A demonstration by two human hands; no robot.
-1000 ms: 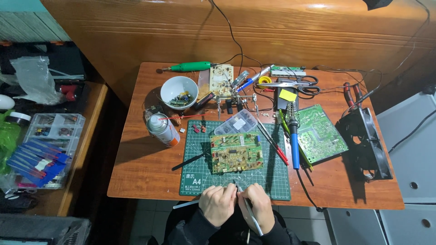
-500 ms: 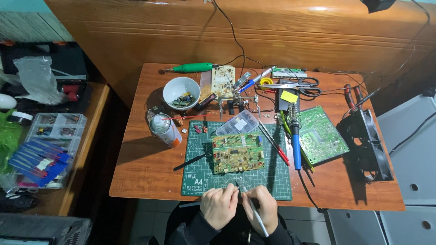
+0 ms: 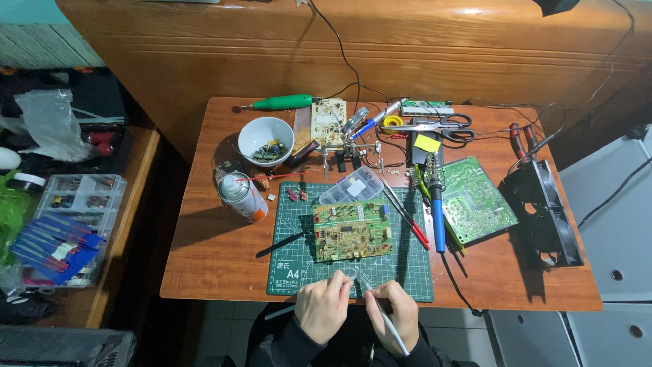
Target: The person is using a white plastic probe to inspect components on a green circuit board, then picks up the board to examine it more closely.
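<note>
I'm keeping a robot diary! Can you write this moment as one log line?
left hand: near mat edge | right hand: holds tweezers | circuit board: on green cutting mat

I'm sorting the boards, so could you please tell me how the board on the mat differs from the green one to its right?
The mat board is tan and crowded with components; the green board shows a flat soldered face. The mat board lies square on the mat; the green board sits angled on bare table. Both are rectangular, untouched.

We are seeing a left hand and a right hand, both bare and ungloved. We are noticing dark, near-black long sleeves reaching down to both wrists, with no markings showing on them.
</note>
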